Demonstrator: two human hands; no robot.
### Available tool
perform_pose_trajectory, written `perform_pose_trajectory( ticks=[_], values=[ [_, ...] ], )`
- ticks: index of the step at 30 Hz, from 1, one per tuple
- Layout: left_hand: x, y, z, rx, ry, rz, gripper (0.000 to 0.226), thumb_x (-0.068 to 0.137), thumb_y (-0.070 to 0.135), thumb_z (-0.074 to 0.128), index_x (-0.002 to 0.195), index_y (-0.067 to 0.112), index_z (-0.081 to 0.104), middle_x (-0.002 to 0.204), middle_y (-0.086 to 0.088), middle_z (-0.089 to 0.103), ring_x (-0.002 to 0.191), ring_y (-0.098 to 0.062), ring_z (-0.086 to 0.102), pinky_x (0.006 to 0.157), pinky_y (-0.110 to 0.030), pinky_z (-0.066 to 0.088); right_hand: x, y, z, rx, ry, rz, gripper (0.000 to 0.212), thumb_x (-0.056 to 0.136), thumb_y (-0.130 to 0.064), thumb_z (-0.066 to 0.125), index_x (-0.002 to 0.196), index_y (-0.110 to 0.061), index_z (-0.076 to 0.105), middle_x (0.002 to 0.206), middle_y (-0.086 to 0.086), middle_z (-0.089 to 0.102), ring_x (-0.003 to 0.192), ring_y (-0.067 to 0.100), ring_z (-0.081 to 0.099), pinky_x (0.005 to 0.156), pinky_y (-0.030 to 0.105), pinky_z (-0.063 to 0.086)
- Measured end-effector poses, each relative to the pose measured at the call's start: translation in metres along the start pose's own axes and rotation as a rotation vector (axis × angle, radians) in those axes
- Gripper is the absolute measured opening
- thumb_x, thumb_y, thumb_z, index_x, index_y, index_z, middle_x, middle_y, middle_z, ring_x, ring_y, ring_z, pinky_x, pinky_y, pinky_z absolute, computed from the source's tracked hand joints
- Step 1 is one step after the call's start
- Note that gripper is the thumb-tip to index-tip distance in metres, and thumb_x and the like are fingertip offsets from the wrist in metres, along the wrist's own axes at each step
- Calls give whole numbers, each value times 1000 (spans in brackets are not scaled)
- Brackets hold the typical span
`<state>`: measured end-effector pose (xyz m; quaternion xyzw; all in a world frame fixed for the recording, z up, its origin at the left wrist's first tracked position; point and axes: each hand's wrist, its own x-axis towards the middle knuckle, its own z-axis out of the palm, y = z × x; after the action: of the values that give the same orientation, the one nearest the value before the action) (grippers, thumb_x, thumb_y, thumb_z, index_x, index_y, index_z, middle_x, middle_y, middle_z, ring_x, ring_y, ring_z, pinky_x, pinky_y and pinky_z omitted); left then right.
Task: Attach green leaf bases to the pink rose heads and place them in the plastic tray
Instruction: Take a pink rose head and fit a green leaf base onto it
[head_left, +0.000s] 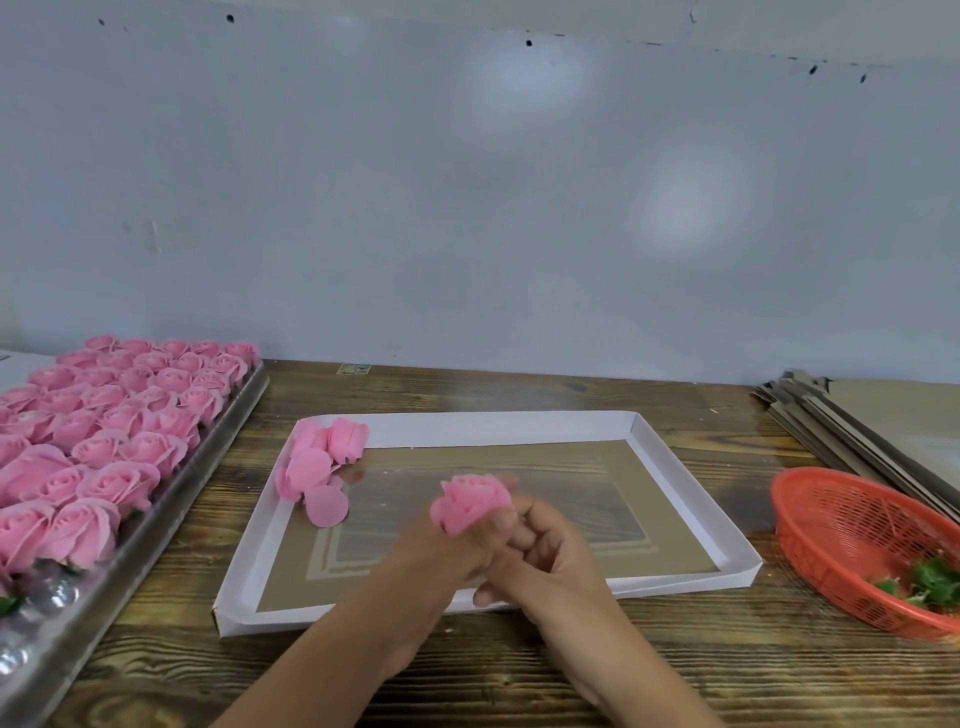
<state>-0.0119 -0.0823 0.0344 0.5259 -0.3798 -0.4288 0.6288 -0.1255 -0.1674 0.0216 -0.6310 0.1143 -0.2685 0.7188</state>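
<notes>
My left hand (441, 551) grips a pink rose head (470, 501) from below, holding it upright above the white shallow box (498, 428). My right hand (550, 556) has its fingers curled against the rose's underside; no green shows there, and what lies between the fingers is hidden. Three loose rose heads (322, 462) lie in the box's far left corner. The plastic tray (171, 499) at the left holds several rows of pink roses (130, 415), with empty clear cups (52, 597) at its near end. Green leaf bases (935, 582) lie in a red basket (831, 519) at the right.
A stack of flat cardboard sheets (872, 415) leans at the far right behind the basket. The wooden table (519, 670) runs up to a pale wall. The white box has a low rim all round.
</notes>
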Motion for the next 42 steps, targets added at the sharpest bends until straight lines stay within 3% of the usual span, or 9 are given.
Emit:
perform_pose_trajectory(
  ticks=[10, 13, 17, 21, 25, 28, 31, 37, 42],
  values=[
    [-3, -1, 7, -83, 89, 22, 32, 79, 37, 74, 108, 24, 77, 109, -21, 73, 99, -37, 70, 83, -54, 52, 0, 3, 4, 8, -34, 27, 44, 79, -7, 76, 121, -13, 64, 100, 15, 72, 81, 14, 64, 64, 24, 51],
    [-2, 3, 6, -111, 125, 83, 20, 75, 33, 77, 93, 26, 74, 100, -13, 75, 71, -31, 64, 56, -33, 52, -1, -1, 4, 47, -81, 75, 49, 79, -11, 74, 126, -12, 59, 87, 9, 70, 72, 16, 62, 61, 24, 47],
    [1, 2, 4, -117, 196, 138, 11, 80, 31, 76, 89, 28, 73, 70, -3, 64, 65, -18, 59, 56, -29, 51, -1, -8, 5, 319, -157, 272, 52, 80, -9, 69, 128, -1, 50, 91, 16, 63, 69, 19, 56, 62, 24, 49],
    [3, -1, 8, -41, 320, 223, 17, 75, 46, 69, 79, 30, 70, 59, 3, 53, 56, -9, 52, 52, -21, 48, -3, -8, 6, 409, -180, 362, 45, 82, -14, 67, 122, -2, 52, 87, 14, 62, 64, 17, 57, 58, 22, 49],
    [3, -3, 8, 1, 388, 263, 24, 77, 53, 59, 85, 34, 70, 61, 5, 54, 50, -6, 51, 44, -20, 45, -2, -5, 11, 163, -56, 294, 55, 81, -14, 78, 127, -2, 50, 84, 14, 68, 67, 19, 63, 59, 24, 52],
    [5, -6, 7, 27, 428, 287, 19, 88, 45, 54, 87, 36, 71, 62, 9, 54, 54, -3, 52, 50, -16, 46, 0, -2, 11, -17, 67, 231, 40, 86, -10, 72, 122, -6, 56, 79, 11, 69, 66, 16, 62, 58, 24, 51],
    [7, -10, 6, 213, 460, 339, 27, 100, 34, 46, 88, 38, 69, 64, 12, 59, 59, 2, 54, 55, -12, 45, -1, -5, 11, 68, 9, 285, 18, 95, -13, 61, 105, 2, 64, 75, 10, 63, 63, 15, 57, 58, 24, 48],
    [4, -10, 6, 445, 508, 443, 42, 91, 53, 38, 68, 21, 53, 56, 0, 49, 52, -1, 46, 49, -14, 36, -3, -10, 7, 295, -172, 485, 29, 90, -35, 57, 81, -9, 67, 66, 9, 57, 54, 13, 49, 49, 21, 41],
    [8, -15, 5, 440, 593, 340, 46, 101, 31, 41, 59, 16, 47, 48, 8, 41, 47, -4, 40, 47, -15, 36, -3, -6, 10, -129, 6, 280, 23, 98, -32, 58, 109, -12, 61, 79, 10, 67, 67, 19, 62, 64, 30, 54]
  ],
)
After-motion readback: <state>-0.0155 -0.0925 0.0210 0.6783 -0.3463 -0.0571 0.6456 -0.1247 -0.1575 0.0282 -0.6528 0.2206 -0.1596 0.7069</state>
